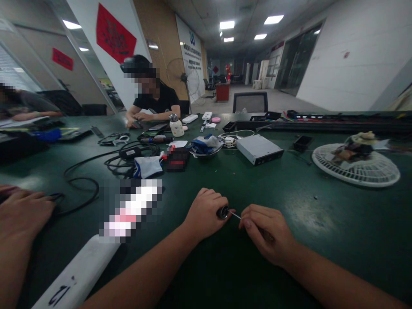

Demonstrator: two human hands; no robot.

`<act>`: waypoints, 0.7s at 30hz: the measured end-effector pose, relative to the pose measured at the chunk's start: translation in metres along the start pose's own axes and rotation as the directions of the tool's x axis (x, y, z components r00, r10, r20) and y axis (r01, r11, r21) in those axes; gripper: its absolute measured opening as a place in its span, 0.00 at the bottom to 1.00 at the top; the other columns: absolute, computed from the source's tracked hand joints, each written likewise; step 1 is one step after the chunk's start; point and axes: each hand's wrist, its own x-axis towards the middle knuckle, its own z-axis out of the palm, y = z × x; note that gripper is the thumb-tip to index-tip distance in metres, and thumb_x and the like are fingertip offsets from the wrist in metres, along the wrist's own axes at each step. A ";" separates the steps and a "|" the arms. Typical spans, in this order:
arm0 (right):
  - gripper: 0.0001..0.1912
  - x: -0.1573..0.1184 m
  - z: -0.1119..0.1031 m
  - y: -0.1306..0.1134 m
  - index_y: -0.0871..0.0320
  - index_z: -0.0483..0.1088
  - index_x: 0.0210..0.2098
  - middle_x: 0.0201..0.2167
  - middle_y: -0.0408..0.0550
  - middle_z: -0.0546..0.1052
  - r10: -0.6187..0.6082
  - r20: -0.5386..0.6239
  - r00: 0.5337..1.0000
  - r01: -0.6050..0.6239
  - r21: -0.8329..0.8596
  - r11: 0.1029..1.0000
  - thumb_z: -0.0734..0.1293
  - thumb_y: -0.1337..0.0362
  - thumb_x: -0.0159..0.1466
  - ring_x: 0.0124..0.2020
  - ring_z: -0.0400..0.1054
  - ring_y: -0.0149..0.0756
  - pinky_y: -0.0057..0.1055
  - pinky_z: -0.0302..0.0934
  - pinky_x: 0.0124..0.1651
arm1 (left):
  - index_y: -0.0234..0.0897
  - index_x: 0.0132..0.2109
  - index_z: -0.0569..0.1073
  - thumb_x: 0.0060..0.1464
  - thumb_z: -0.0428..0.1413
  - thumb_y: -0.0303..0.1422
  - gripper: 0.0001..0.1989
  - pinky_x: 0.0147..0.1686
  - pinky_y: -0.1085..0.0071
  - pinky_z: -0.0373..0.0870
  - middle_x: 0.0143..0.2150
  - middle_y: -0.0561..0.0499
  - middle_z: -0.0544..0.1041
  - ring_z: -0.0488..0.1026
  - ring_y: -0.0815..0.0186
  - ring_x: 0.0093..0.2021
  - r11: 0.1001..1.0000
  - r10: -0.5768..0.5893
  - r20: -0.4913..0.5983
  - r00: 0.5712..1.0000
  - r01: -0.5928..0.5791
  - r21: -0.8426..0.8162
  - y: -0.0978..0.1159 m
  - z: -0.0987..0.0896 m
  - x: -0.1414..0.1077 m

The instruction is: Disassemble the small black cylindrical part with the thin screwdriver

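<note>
My left hand (204, 214) grips a small black cylindrical part (222, 212) between its fingers, low over the dark green table (309, 257). My right hand (267, 234) pinches a small screwdriver with a brownish handle (265, 234), mostly hidden by the fingers. Its thin metal shaft (235, 215) runs left to the black part and appears to touch its end. The two hands are close together, and the far side of the black part is hidden.
A co-worker's hand (22, 212) lies at the lower left beside a long white object marked "12" (74, 274). Black cables, a silver metal box (259, 149), a bowl with cloth (206, 148) and a white fan guard (355, 165) lie farther along the table.
</note>
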 end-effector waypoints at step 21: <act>0.12 0.001 -0.002 -0.002 0.59 0.69 0.31 0.28 0.47 0.73 -0.039 0.043 0.998 0.040 -0.023 0.999 0.59 0.70 0.69 0.29 0.68 0.34 0.32 0.61 0.33 | 0.38 0.30 0.70 0.60 0.57 0.40 0.13 0.39 0.64 0.59 0.31 0.52 0.74 0.69 0.63 0.35 1.000 0.006 0.002 1.000 -0.006 -0.005 0.001 -0.001 0.000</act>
